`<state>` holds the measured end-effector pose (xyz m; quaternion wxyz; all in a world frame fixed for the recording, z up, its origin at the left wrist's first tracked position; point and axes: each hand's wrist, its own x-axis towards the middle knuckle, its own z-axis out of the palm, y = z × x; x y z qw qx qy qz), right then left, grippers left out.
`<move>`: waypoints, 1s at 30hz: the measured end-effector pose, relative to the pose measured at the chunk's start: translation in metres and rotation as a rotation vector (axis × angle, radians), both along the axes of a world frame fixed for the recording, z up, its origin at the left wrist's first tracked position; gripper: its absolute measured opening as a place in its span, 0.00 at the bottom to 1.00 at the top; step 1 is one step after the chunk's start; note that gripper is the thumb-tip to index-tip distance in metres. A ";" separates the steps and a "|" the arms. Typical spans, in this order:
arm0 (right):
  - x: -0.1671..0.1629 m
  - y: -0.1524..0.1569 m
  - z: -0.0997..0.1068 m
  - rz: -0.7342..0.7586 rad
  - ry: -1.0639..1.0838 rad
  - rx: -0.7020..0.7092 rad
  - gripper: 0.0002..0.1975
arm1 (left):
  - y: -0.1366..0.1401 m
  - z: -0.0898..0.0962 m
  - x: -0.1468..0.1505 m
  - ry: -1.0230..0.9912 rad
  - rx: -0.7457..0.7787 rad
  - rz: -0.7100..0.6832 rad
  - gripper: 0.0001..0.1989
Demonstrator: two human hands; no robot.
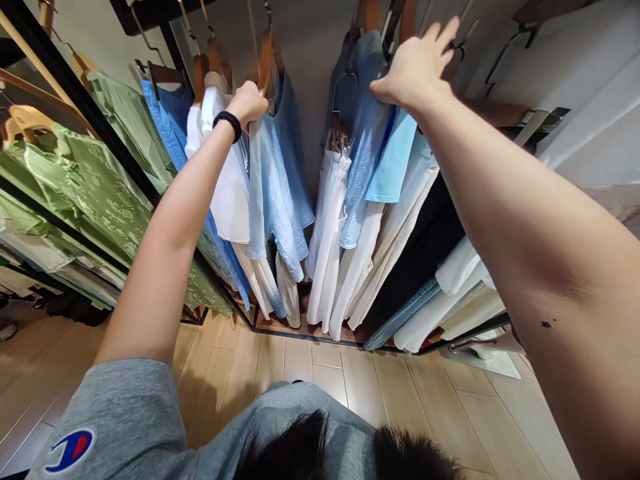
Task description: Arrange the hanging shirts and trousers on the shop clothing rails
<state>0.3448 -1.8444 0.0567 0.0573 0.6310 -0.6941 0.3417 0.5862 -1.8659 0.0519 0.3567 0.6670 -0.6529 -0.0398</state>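
Note:
My left hand (249, 103), with a black band on the wrist, is closed at the shoulder of a light blue shirt (257, 180) on a wooden hanger (265, 63). Its fingertips are partly hidden. Open and with fingers spread, my right hand (420, 70) is by the top of a blue textured shirt (367, 133) hanging on the same rack. Beside that shirt hangs a turquoise top (393, 160). Between my hands, white trousers (330, 227) hang from a clip hanger, and there is a gap next to a darker blue top (293, 153).
Green patterned garments (90, 180) fill a black-framed rack at the left. White shirts (227, 193), black trousers (415, 247) and jeans (405, 313) also hang here. The rack's low base (310, 327) borders the wooden floor (325, 367). White cloth (595, 93) is at the far right.

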 end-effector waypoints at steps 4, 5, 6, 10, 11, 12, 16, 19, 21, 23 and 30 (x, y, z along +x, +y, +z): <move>0.020 -0.001 0.000 -0.089 0.259 -0.083 0.32 | 0.005 0.000 0.008 -0.028 -0.011 -0.035 0.17; 0.024 -0.001 0.000 -0.079 0.286 -0.099 0.35 | 0.005 0.001 0.008 -0.032 -0.015 -0.043 0.17; 0.027 -0.002 0.000 -0.060 0.295 -0.112 0.37 | 0.006 0.001 0.009 -0.036 -0.016 -0.050 0.17; 0.036 -0.003 0.001 0.015 0.234 -0.123 0.38 | 0.008 0.003 0.006 -0.045 -0.035 -0.076 0.16; 0.038 -0.002 0.001 0.026 0.211 -0.119 0.37 | 0.008 0.004 0.005 -0.047 -0.031 -0.080 0.16; 0.040 -0.001 0.002 0.037 0.190 -0.116 0.36 | 0.007 0.005 0.004 -0.046 -0.018 -0.081 0.16; 0.052 0.002 0.004 0.106 0.112 -0.074 0.33 | 0.005 0.006 0.002 -0.045 0.043 -0.067 0.16; 0.063 0.000 0.004 0.116 0.090 -0.133 0.28 | 0.005 0.007 0.003 -0.072 0.008 -0.090 0.14; 0.072 -0.002 0.002 0.099 0.087 -0.198 0.23 | 0.003 0.007 0.004 -0.097 -0.020 -0.121 0.10; 0.080 -0.004 0.001 0.103 0.078 -0.216 0.19 | -0.001 0.007 0.004 -0.138 -0.025 -0.147 0.07; 0.099 -0.008 -0.003 0.178 0.027 -0.229 0.18 | -0.022 0.020 -0.029 -0.042 -0.469 -0.136 0.17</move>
